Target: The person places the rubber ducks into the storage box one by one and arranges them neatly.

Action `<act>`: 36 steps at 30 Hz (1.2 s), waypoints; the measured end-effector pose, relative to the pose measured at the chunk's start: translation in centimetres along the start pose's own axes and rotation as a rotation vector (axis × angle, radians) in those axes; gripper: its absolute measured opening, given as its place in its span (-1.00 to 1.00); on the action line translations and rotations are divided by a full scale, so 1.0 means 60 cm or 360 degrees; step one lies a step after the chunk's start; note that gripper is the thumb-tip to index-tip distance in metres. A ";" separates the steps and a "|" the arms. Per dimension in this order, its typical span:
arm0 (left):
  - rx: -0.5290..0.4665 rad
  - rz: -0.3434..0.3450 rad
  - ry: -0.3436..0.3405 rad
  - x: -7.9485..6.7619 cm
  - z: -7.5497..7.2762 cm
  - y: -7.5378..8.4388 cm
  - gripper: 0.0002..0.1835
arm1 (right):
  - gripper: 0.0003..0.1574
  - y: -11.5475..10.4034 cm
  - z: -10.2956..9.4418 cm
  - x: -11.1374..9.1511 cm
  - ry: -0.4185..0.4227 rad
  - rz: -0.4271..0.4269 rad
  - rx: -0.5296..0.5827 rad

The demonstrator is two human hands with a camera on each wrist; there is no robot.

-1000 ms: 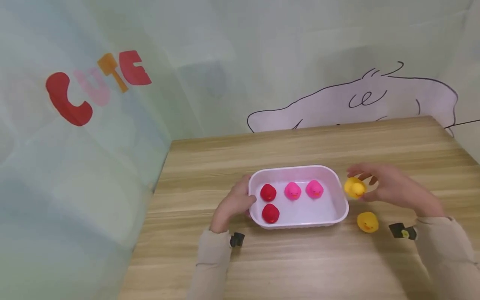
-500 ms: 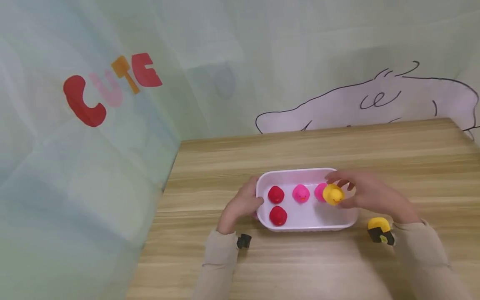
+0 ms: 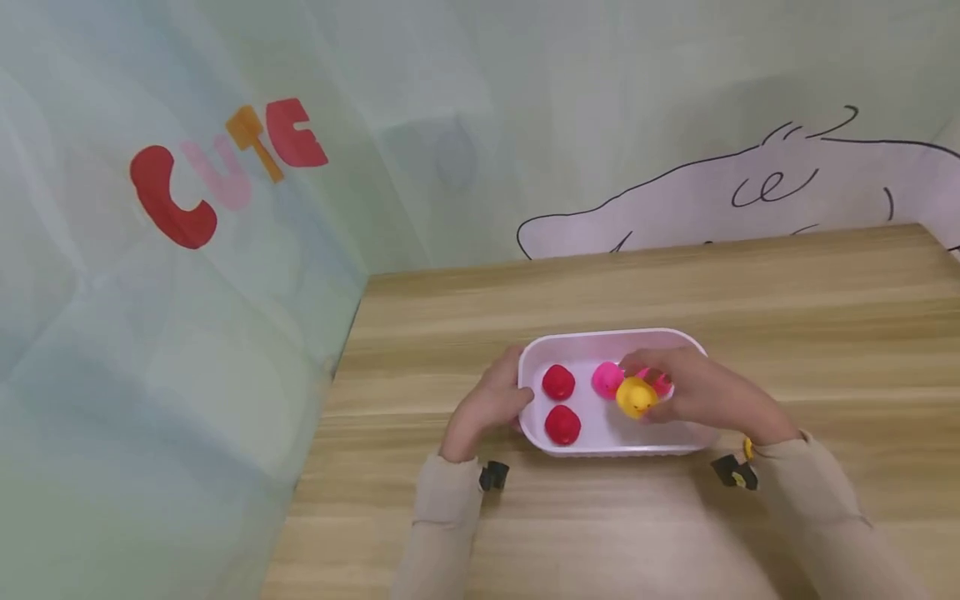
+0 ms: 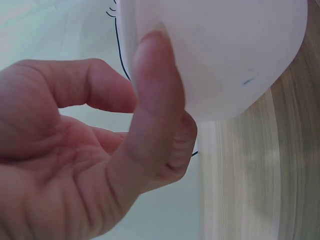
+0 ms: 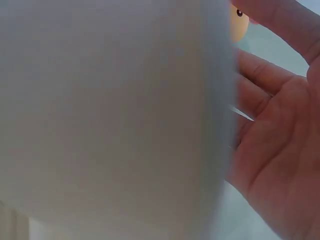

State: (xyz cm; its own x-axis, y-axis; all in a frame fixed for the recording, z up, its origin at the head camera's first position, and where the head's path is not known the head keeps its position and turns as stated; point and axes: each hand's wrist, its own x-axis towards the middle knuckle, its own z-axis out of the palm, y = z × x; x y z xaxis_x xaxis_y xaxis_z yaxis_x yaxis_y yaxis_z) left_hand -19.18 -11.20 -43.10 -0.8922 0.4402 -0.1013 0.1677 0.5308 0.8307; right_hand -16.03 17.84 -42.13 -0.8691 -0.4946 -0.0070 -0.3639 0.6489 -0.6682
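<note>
My left hand [image 3: 491, 404] grips the left end of a white plastic tub [image 3: 622, 451], its thumb [image 4: 157, 80] over the rim. Over the tub's right half, my right hand [image 3: 701, 392] holds a yellow rubber duck [image 3: 637, 397] between thumb and fingers. Two red rubber ducks, one behind [image 3: 558, 382] and one in front [image 3: 562, 425], sit at the tub's left side. Near its middle is a pink duck [image 3: 607, 380]; a second pink duck [image 3: 662, 384] is partly hidden by the right hand. In the right wrist view the tub's wall [image 5: 110, 120] covers most of the held duck [image 5: 240, 24].
Another yellow duck [image 3: 747, 448] shows only as a sliver behind the right wrist, on the wooden table [image 3: 600, 533] right of the tub. Dark wrist-worn pieces sit at both cuffs. A printed cloth backdrop [image 3: 435, 150] stands along the table's back and left edges.
My right hand has carried the yellow duck leftward from beside the tub to over its inside. The left hand keeps its hold on the tub, and the head view has shifted slightly.
</note>
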 end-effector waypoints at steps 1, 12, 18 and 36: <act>-0.0003 0.0000 -0.0001 0.000 -0.001 0.001 -0.39 | -0.36 -0.001 0.004 0.004 -0.0006 -0.0015 -0.0004; -0.0019 -0.0022 -0.0021 0.006 -0.003 0.005 -0.44 | -0.37 -0.001 0.042 0.016 -0.0090 -0.0108 -0.0098; -0.0043 -0.0069 -0.0037 0.001 -0.002 0.005 -0.45 | -0.37 -0.002 0.061 0.018 -0.0110 -0.0036 -0.0044; 0.0006 -0.0056 0.0003 -0.002 -0.002 0.007 -0.37 | -0.35 -0.012 0.055 0.018 -0.0099 -0.0041 -0.0184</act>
State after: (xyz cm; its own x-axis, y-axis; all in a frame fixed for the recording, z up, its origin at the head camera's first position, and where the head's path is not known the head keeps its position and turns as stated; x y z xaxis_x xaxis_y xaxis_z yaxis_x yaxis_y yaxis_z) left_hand -19.07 -11.13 -42.69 -0.8984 0.4198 -0.1292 0.1377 0.5485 0.8248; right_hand -15.58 14.96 -44.11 -0.8377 -0.5446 -0.0398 -0.4250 0.6961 -0.5787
